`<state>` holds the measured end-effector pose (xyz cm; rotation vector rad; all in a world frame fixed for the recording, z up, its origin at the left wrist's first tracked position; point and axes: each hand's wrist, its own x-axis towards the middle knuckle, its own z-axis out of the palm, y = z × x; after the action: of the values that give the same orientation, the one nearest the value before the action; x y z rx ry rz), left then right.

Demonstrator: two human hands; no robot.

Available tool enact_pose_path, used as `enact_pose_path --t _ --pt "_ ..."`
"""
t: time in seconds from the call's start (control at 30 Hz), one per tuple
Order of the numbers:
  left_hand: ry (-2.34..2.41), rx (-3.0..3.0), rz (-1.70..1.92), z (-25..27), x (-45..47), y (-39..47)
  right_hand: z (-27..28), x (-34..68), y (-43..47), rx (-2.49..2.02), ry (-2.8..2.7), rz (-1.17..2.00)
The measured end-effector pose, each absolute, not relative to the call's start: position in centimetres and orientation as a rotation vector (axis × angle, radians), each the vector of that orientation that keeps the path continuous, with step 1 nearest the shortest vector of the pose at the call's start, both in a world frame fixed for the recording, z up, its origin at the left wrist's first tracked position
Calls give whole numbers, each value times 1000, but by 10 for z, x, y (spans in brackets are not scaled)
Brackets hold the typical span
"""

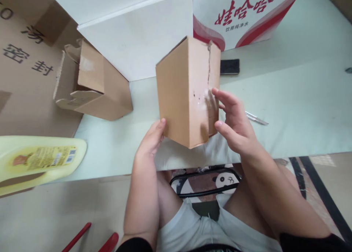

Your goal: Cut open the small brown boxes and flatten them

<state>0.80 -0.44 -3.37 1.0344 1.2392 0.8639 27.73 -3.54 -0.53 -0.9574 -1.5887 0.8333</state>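
A brown cardboard box (173, 94) is held tilted above the table in front of me. One face has a torn, ragged seam with a shiny patch of clear tape. My left hand (154, 134) grips its lower left edge, thumb on the near side and the other fingers mostly hidden behind. At the box's right side is my right hand (235, 122), its fingers apart and curved. Its index fingertip and thumb tip are at the taped face; whether they press on it I cannot tell. Beyond this hand lies a slim silver cutter or pen-like tool (257, 118), partly hidden.
An opened cardboard box (110, 94) stands left on the pale green tablecloth (288, 98). A yellow bottle (41, 160) is at the left edge. Behind are a white box (143, 39), a red-and-white printed carton (244, 17) and a dark phone (231, 66). A large brown carton (24, 94) borders the left.
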Motion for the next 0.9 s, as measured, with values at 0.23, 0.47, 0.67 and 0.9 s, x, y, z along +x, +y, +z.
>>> enact_pose_path --t 0.23,0.47,0.67,0.9 --pt "1075 1172 555 -20 9 -8 3 286 -34 -916 -1596 767" --pt "1184 1224 605 -26 -14 0 0 283 -36 -832 -1617 793" --pt "1338 1355 1268 -34 -28 7 -4 272 -31 -807 -1805 682" --pt "1073 2125 1341 -15 13 -7 -8 261 -36 -782 -1847 692"
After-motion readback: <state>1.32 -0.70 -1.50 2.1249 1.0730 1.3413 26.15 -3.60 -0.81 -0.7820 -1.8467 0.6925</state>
